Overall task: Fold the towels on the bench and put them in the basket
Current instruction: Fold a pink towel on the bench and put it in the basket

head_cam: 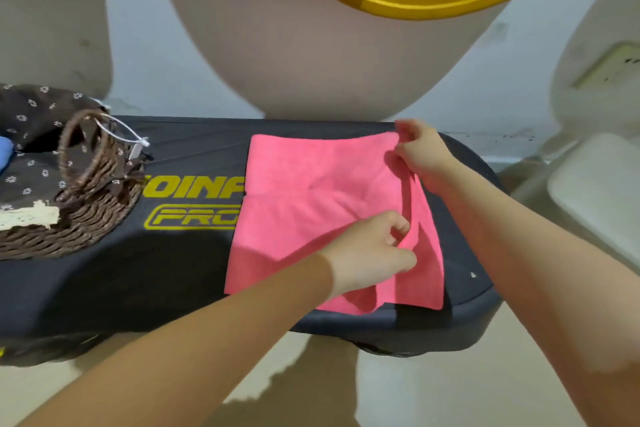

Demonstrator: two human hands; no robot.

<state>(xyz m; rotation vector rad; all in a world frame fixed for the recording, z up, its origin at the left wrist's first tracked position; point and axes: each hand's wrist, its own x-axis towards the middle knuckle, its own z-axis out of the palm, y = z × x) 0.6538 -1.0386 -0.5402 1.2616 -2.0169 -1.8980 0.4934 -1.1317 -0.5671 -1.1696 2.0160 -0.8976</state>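
Both hands pinch the right edge of a pink towel (311, 204) at mid-frame: the right hand (420, 152) clamped on the far corner, the left hand (372, 253) on a raised fold near the front. Drawing both corners evenly leftward should keep the fold square. Bare black bench (166, 274) lies open toward the wicker basket (83, 218) at the left edge.
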